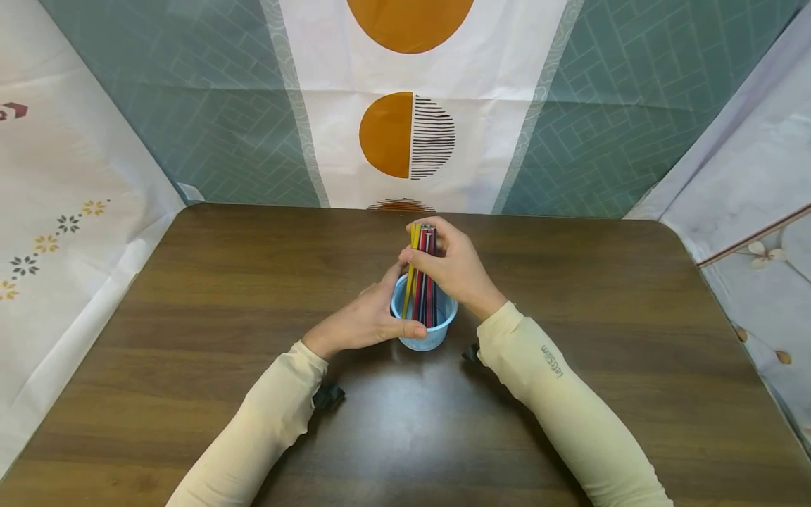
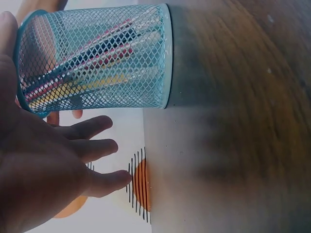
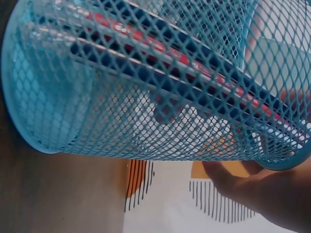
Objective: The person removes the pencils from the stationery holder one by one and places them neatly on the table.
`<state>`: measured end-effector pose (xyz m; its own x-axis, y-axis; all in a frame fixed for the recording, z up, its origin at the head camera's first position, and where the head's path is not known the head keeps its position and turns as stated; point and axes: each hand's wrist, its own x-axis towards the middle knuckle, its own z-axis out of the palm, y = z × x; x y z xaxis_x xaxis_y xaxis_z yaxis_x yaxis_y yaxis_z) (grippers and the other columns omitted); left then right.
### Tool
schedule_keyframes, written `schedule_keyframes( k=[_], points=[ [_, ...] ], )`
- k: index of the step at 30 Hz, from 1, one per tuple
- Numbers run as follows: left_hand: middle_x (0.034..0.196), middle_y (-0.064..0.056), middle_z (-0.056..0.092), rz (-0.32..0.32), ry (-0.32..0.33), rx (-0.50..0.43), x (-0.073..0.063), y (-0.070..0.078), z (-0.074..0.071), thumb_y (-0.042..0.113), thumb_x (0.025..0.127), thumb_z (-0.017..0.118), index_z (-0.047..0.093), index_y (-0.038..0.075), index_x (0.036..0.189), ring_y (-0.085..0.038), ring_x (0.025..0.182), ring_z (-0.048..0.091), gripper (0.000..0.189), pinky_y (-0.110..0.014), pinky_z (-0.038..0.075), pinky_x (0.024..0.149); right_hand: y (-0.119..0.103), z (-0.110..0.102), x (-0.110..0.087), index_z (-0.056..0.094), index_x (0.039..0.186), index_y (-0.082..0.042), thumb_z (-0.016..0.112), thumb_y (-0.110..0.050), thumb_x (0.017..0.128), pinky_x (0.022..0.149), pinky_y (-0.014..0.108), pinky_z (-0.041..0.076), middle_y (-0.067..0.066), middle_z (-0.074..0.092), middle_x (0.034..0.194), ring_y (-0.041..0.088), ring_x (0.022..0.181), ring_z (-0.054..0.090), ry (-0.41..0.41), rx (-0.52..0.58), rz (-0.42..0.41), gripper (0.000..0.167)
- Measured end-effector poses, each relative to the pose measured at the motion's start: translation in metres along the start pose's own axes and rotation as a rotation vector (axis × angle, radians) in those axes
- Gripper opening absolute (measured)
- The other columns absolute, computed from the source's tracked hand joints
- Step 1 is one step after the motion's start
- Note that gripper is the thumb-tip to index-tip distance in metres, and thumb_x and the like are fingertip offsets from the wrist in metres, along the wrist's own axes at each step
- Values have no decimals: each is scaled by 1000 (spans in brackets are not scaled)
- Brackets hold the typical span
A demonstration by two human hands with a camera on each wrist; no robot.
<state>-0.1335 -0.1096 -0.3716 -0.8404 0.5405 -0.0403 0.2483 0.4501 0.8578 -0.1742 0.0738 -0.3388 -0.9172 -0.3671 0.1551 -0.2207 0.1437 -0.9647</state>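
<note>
A light blue mesh pen holder (image 1: pixel 426 341) stands upright on the wooden table. My left hand (image 1: pixel 364 318) brackets its rim from the left, with the thumb across the front and the index finger toward the back. Three fingers (image 2: pixel 95 149) of that hand stretch out beside the mesh in the left wrist view. Inside leans a bundle of pencils (image 1: pixel 423 282), yellow, red and black, their upper parts above the rim. My right hand (image 1: pixel 457 264) grips these pencils near their tops. Through the mesh, the pencils' lower ends (image 3: pixel 104 22) show close to the bottom.
The brown wooden table (image 1: pixel 253 282) extends to both sides. Behind it hangs a green and white cloth (image 1: pixel 418 70) with orange circles. White patterned cloths (image 1: pixel 70 211) flank the table. A dark strap piece (image 1: pixel 328 396) shows beside the left sleeve.
</note>
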Motion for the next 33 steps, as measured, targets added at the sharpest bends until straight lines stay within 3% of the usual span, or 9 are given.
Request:
schedule_keyframes(
  k=[7, 12, 21, 27, 30, 33],
  points=[
    [145, -1, 41, -17, 8, 6, -1, -2, 2, 67, 70, 73, 4, 21, 155, -16, 121, 48, 119, -39, 37, 103, 2, 0, -4, 46, 123, -1, 56, -13, 98, 83, 35, 53, 17, 61, 90, 28, 81, 67, -3, 88, -88, 30],
    [143, -7, 43, -24, 8, -28, -1, -3, 3, 63, 71, 74, -1, 19, 155, -19, 121, 50, 121, -39, 40, 101, 0, 0, -6, 43, 123, 0, 52, -13, 100, 85, 36, 52, 18, 58, 86, 29, 74, 65, 21, 119, -126, 28],
    [139, -2, 47, 24, 7, -73, 0, -4, 2, 60, 72, 76, 3, 27, 154, -19, 120, 52, 115, -36, 42, 99, 1, -3, -3, 44, 122, 0, 52, -13, 100, 83, 39, 53, 19, 59, 87, 31, 77, 65, -23, 168, -131, 27],
    [146, 3, 39, 43, -2, -96, 1, -4, 2, 62, 72, 74, 1, 34, 154, -15, 122, 48, 114, -36, 41, 99, 3, -7, -3, 47, 124, -2, 55, -18, 99, 100, 40, 42, 16, 64, 91, 27, 98, 61, -49, 132, -71, 30],
    [145, 3, 39, 50, -6, -107, 1, -4, 3, 57, 74, 76, -1, 37, 153, -14, 121, 48, 112, -37, 41, 100, 5, -7, -3, 47, 126, -3, 54, -21, 100, 98, 40, 43, 14, 66, 95, 25, 100, 60, -80, 109, -44, 33],
    [136, 2, 49, 37, -5, -105, 1, -4, 3, 51, 76, 78, 1, 33, 154, -13, 116, 52, 111, -37, 42, 99, 6, -8, -2, 44, 130, -1, 50, -21, 102, 92, 39, 48, 17, 66, 101, 29, 96, 64, -128, 142, -44, 35]
  ],
)
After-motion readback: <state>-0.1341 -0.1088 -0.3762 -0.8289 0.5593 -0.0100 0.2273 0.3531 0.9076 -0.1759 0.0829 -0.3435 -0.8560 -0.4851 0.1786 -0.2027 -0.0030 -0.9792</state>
